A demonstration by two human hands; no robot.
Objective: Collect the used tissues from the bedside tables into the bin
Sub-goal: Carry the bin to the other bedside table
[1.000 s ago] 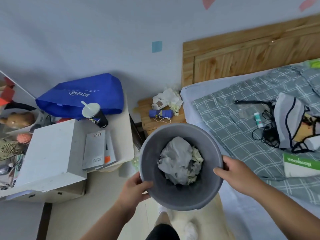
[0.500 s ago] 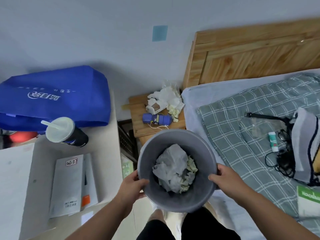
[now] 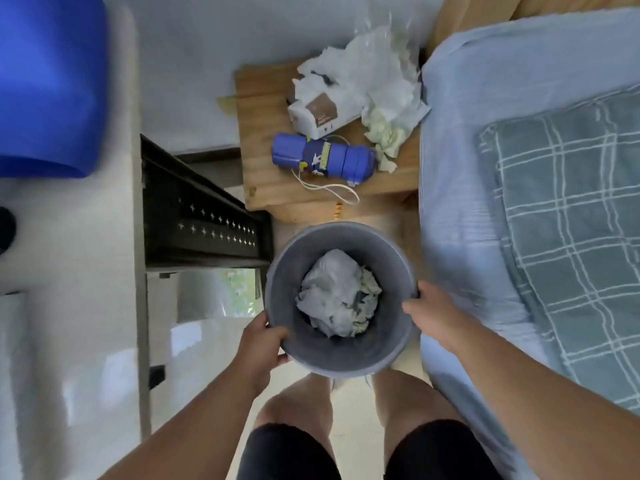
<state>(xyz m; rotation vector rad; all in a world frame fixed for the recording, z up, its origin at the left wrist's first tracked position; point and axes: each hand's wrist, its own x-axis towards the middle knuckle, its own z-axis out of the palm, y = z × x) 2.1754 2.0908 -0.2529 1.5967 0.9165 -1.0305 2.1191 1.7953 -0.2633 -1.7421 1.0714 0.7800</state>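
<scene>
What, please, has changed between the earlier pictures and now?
The person has stepped up to the bedside table, carrying the bin lower and closer in front of it. Unchanged: the left hand and right hand keep their grip on the rim, crumpled tissues stay inside, and more tissues remain on the table.

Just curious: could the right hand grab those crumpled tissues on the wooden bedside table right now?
Probably not yet: the right hand is gripping the grey bin's rim. Nothing lies between it and the crumpled tissues, so letting go should do.
</scene>
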